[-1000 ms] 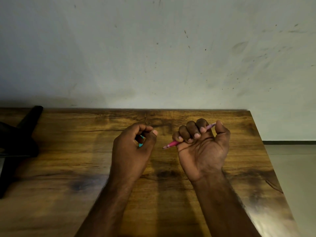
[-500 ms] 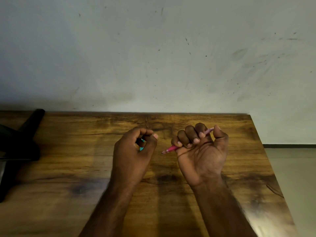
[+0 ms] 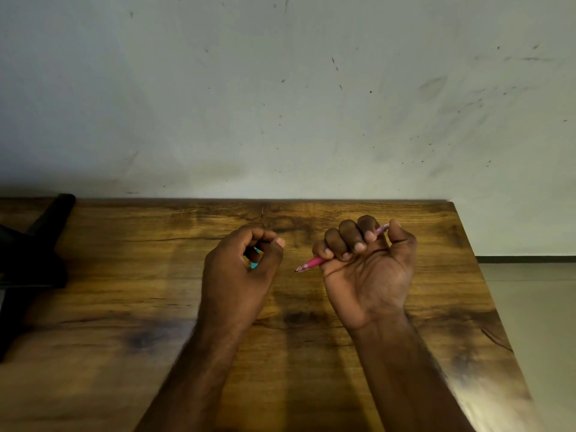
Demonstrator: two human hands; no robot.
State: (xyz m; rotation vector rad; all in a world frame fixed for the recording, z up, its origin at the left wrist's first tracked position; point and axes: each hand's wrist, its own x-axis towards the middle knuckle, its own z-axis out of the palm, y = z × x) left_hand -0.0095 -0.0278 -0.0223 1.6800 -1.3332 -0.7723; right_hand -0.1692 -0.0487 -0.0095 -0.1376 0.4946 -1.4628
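Note:
My right hand [image 3: 367, 269] is turned palm up above the wooden table [image 3: 124, 275], its fingers curled round a pink pen [image 3: 313, 262]. The pen's tip points left toward my other hand and its back end sticks out by the thumb. My left hand [image 3: 237, 269] is beside it, fingers curled round a small teal object [image 3: 255, 265]. Only slivers of that object show between the fingers, so I cannot tell what it is. A short gap separates the two hands.
A black object [image 3: 34, 254] with a rod-like part lies at the table's left edge. A scuffed pale wall [image 3: 280, 104] rises behind the table. The table's right edge [image 3: 486, 291] drops to a light floor [image 3: 536, 322].
Both hands hold their grips and have barely moved; the view has only shifted slightly.

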